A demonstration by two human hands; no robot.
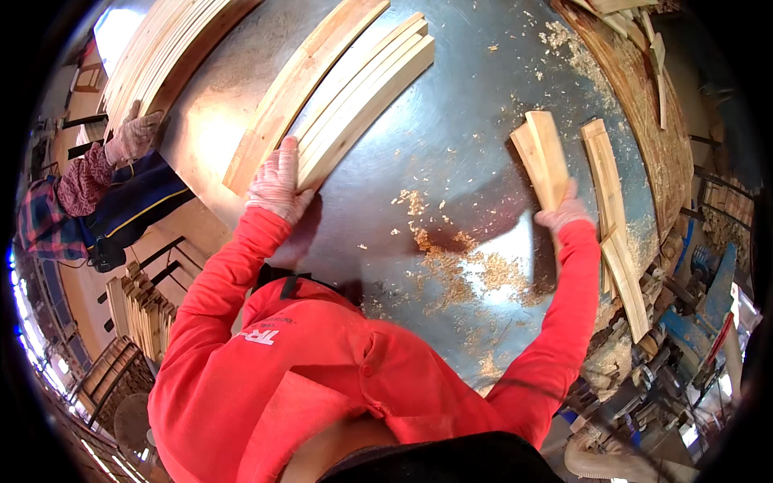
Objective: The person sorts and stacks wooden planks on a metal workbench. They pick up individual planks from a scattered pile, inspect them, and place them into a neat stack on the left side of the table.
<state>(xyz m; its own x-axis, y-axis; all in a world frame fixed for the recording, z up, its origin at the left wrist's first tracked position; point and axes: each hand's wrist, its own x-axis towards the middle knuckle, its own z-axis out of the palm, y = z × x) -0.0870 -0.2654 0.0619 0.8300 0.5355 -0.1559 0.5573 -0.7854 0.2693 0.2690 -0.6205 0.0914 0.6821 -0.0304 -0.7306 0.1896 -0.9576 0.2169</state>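
Note:
On the metal tabletop (362,193), my left hand (278,183) in a thin pale glove lies with outstretched fingers against the near end of a bundle of curved wooden strips (362,105). Another curved wooden strip (310,72) lies just left of that bundle. My right hand (566,212), gloved too, is closed round the near end of a couple of short curved wooden pieces (545,157), partly covering them. Right of that hand, a curved wooden piece (605,173) lies with another piece (626,282) across its near end.
At the left, another person's gloved hand (135,135) touches a big stack of curved strips (173,52). Wood shavings (459,266) litter the tabletop. A wooden rim (656,137) bounds the table's right side, with machinery (708,298) beyond. Stacked wood pieces (141,310) stand at lower left.

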